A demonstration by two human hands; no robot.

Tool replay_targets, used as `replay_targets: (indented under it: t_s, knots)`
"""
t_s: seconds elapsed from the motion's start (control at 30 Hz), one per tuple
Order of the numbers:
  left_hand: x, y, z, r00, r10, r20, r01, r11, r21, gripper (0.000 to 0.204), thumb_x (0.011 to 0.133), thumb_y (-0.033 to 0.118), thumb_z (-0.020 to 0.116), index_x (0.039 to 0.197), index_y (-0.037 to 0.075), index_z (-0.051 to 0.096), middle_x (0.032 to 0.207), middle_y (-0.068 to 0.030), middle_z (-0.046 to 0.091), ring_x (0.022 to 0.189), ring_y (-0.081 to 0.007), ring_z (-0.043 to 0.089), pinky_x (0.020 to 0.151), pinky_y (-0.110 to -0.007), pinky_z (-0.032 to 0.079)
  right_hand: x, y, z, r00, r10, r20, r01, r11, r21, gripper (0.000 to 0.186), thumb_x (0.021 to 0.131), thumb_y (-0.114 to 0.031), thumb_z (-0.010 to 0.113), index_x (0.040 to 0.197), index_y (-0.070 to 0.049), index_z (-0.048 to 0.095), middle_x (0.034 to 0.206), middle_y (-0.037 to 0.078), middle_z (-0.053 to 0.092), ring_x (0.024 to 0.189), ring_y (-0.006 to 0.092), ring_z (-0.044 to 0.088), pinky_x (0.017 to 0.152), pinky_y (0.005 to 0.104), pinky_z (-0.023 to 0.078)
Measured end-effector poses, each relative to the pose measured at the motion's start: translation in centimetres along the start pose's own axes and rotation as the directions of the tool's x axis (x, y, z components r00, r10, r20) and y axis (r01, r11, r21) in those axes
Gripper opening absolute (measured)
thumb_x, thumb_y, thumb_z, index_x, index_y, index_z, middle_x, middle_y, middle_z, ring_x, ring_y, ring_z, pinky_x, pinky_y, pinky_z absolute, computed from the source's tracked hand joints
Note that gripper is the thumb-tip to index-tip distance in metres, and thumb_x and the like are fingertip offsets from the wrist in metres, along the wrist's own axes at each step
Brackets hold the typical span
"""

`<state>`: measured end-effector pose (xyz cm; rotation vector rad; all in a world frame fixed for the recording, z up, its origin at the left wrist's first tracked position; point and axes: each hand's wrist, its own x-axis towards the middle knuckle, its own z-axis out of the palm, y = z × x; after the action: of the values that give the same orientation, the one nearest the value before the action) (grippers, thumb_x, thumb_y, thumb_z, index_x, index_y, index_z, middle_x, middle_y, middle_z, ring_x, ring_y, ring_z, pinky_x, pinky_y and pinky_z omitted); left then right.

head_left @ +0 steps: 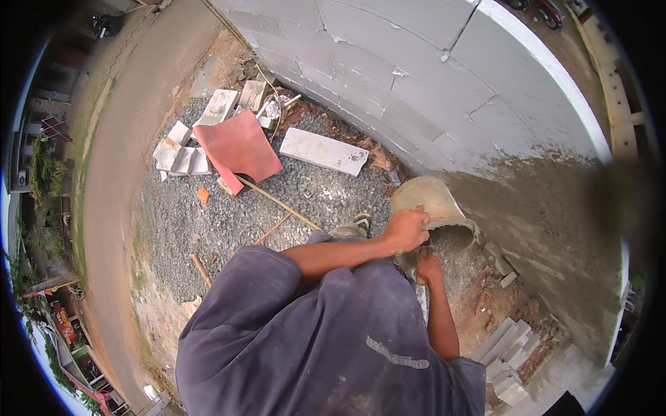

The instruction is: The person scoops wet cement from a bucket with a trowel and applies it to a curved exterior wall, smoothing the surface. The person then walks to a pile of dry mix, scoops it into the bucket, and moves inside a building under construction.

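Observation:
My left hand (406, 229) grips the rim of a grey, mortar-crusted bucket (422, 199), which is tipped on its side beside the wall with its opening facing me. Below that opening, my right hand (427, 267) is closed, with its fingers round something partly hidden that I cannot make out. The block wall (374, 76) on my right has pale grey upper courses and a darker, wet-looking rendered band (541, 236) low down. Loose grit and rubble (465, 284) lie under the bucket.
Gravel (208, 236) spreads ahead, with a red sheet (236, 149), broken pale blocks (184, 159), a long white block (322, 149) and thin sticks (277, 201). Stacked grey slabs (506, 347) lie at lower right. A road (118, 173) runs along the left.

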<state>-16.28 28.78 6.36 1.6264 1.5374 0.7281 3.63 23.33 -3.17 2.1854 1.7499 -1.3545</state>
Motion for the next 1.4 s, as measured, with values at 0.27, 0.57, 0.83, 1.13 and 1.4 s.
replay_targets:
  t_s: [0.27,0.57,0.83,1.13,1.4]
  knots:
    - [1.5,0.4,-3.2,0.991,-0.130,-0.016,0.131,0.989,0.066,0.026,0.061,0.015,0.066,0.064,-0.004,0.047,0.056,-0.0168,0.053,0.060,-0.0253,0.063,0.056,-0.037,0.047,0.4,-3.3,-0.6,0.828,-0.296,0.476,-0.268,0.537,0.800,0.028,0.083,-0.016,0.061,0.107,-0.004,0.054,0.066,0.003,0.054,0.051,0.0123,0.052,0.046,0.0259,0.043]
    - [8.5,-7.1,-4.8,0.965,-0.261,0.016,0.222,0.788,-0.574,0.041,0.061,-0.007,0.061,0.057,0.014,0.026,0.060,0.0061,0.026,0.055,-0.0066,0.028,0.050,-0.025,0.026,-2.5,-4.1,-0.7,0.922,-0.329,0.204,-0.108,0.289,0.951,0.038,0.085,-0.017,0.056,0.121,-0.006,0.049,0.068,0.003,0.054,0.052,0.0088,0.051,0.045,0.0240,0.042]
    - [16.3,-17.3,-7.2,0.947,-0.281,0.157,0.319,0.749,-0.580,0.038,0.061,-0.007,0.060,0.062,0.014,0.028,0.063,0.0035,0.030,0.053,-0.0102,0.031,0.049,-0.027,0.031,0.7,-13.0,3.4,0.962,-0.179,-0.206,0.114,-0.423,0.899,0.036,0.086,-0.022,0.053,0.120,-0.010,0.049,0.072,0.004,0.053,0.054,0.0113,0.051,0.046,0.0251,0.043]
    - [19.0,-25.8,-18.4,0.955,-0.276,0.110,0.291,0.799,-0.525,0.037,0.059,-0.008,0.062,0.063,0.012,0.031,0.064,0.0025,0.032,0.057,-0.0121,0.033,0.054,-0.028,0.033,-1.9,-18.6,-5.1,0.643,0.341,-0.685,0.726,-0.557,0.404,0.044,0.085,-0.025,0.049,0.125,-0.008,0.046,0.071,0.006,0.052,0.054,0.0146,0.051,0.048,0.0286,0.044]
    - [17.2,-30.4,-25.5,0.966,-0.259,-0.006,0.232,0.875,-0.424,0.020,0.062,-0.002,0.060,0.067,0.003,0.042,0.068,-0.0041,0.043,0.057,-0.0164,0.043,0.054,-0.033,0.040,-9.4,-17.9,-16.7,-0.494,0.736,-0.463,0.836,0.548,-0.022,0.041,0.087,-0.014,0.058,0.122,-0.003,0.040,0.079,0.008,0.054,0.067,0.0162,0.055,0.058,0.0298,0.048]
